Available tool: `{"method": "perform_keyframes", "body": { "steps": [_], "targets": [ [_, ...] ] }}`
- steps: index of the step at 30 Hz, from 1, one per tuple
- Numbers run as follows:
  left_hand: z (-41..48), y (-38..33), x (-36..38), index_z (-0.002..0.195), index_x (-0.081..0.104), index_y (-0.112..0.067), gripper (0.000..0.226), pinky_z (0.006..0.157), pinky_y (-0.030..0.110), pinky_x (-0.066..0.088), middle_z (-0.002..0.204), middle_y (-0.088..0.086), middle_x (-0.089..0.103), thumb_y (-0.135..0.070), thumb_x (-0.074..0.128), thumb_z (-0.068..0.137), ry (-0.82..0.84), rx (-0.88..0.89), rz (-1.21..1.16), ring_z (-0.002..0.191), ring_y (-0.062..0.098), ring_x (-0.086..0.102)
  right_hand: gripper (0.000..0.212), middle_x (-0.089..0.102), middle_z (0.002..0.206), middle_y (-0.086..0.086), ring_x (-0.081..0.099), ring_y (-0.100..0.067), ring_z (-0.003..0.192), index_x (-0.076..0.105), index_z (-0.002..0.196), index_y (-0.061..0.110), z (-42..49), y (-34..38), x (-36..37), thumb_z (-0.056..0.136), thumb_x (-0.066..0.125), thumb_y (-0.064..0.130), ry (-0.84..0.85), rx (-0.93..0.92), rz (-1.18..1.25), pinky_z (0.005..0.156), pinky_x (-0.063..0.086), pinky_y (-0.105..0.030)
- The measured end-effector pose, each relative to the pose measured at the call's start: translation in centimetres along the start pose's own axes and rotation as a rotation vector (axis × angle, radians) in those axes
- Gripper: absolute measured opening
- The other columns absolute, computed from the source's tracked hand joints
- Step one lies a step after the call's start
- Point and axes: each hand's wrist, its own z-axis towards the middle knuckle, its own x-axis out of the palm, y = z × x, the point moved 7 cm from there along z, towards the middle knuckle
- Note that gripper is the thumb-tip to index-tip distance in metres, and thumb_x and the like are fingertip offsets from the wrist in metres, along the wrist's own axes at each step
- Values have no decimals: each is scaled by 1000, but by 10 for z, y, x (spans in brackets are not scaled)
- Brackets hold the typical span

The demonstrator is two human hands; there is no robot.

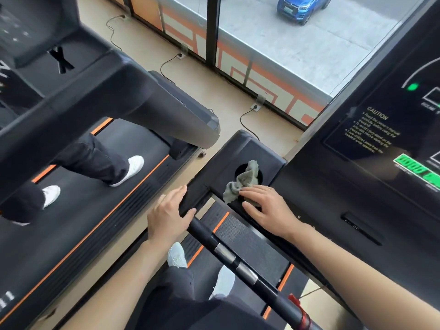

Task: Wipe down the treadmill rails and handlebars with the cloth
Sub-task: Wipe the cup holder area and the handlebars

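Part of the grey cloth (pixel 242 184) was hidden under the right hand (pixel 266 206), and its far end was bunched over the round cup holder (pixel 239 170) in the console tray (pixel 266 160), just right of the frame's centre. The console screen (pixel 392 129) was cut off by the right edge, and its caution text could be read only in part. The handlebar (pixel 226 254) was cut off near the bottom edge. The right hand was laid flat on the cloth with fingers nearly straight and spread, its grip wide and nothing pinched. The left hand (pixel 170 215) was wrapped round the handlebar's upper end where the console was met, its grip closed on the bar, thumb across the near side and fingers over the top. At the left, a second person's legs (pixel 95 158) were seen on the neighbouring treadmill (pixel 95 210), the rest being hidden by its console.
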Motion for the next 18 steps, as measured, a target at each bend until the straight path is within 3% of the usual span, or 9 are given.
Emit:
{"method": "perform_keyframes", "body": {
  "steps": [3, 8, 11, 14, 18],
  "targets": [
    [0, 0, 3, 141, 57, -25, 67, 86, 41, 53, 138, -11, 61, -37, 80, 80, 0, 19, 2, 120, 22, 58, 32, 60, 138, 8, 55, -10, 126, 68, 128, 20, 5, 8, 0, 96, 62, 21, -44, -24, 121, 105, 45, -33],
    [4, -15, 7, 132, 64, -16, 65, 87, 40, 49, 131, -1, 65, -38, 80, 74, -103, 97, 94, 111, 27, 60, 55, 36, 151, 15, 52, -8, 124, 53, 142, 26, 20, 4, 0, 91, 67, 15, -40, 59, 150, 99, 45, -24],
    [3, -51, 6, 125, 68, -21, 55, 88, 38, 47, 124, -5, 66, -40, 80, 75, -194, 270, 23, 109, 22, 58, 58, 41, 135, 10, 57, -19, 107, 51, 138, 24, 23, -1, 1, 84, 70, 13, 1, 165, 109, 93, 50, -32],
    [13, -80, 24, 121, 67, -26, 54, 81, 35, 47, 114, -8, 66, -46, 81, 73, -71, 315, 8, 100, 20, 58, 43, 61, 117, 6, 59, -20, 106, 63, 122, 18, 25, -7, 1, 82, 71, 4, 9, 167, 31, 94, 50, -38],
    [30, -98, 35, 97, 67, -20, 27, 72, 38, 45, 93, -1, 63, -34, 80, 78, -12, 290, -10, 87, 26, 58, 26, 72, 99, 9, 66, -8, 92, 71, 109, 23, 25, -26, -16, 86, 74, 10, -97, 353, 279, 88, 54, -30]
  ]
}}
